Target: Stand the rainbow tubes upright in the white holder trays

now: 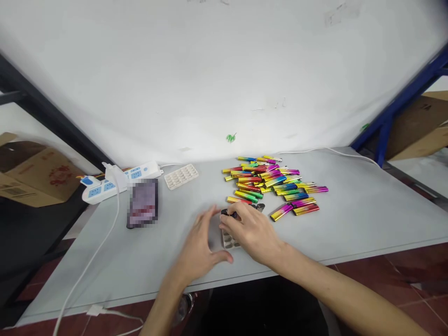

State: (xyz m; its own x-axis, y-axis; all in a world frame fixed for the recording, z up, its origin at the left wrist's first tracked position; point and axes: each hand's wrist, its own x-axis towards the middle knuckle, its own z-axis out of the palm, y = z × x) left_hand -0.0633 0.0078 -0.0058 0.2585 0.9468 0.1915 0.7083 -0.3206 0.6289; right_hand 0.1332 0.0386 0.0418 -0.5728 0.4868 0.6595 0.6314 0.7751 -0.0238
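Observation:
My right hand (255,233) pinches a lighter (225,212) by its black top, over a small pale tray (227,243) with rows of slots. Most of this tray is hidden under that hand, and the lighter's lower end is out of sight. Beside the tray's left edge, my left hand (199,242) is open, thumb and fingers spread apart; it holds nothing. Dark lighter tops (260,206) show just behind my right hand. Farther back lies a loose heap of shiny lighters (250,179) in yellow, red, green, blue and purple.
Another pale slotted tray (181,177) lies at the back left of the grey table (367,205). Left of it are a white power strip (140,172) and a blurred-out phone-like object (143,203). A white cable (105,242) runs over the table's left side. Cardboard boxes (42,175) stand beyond both ends.

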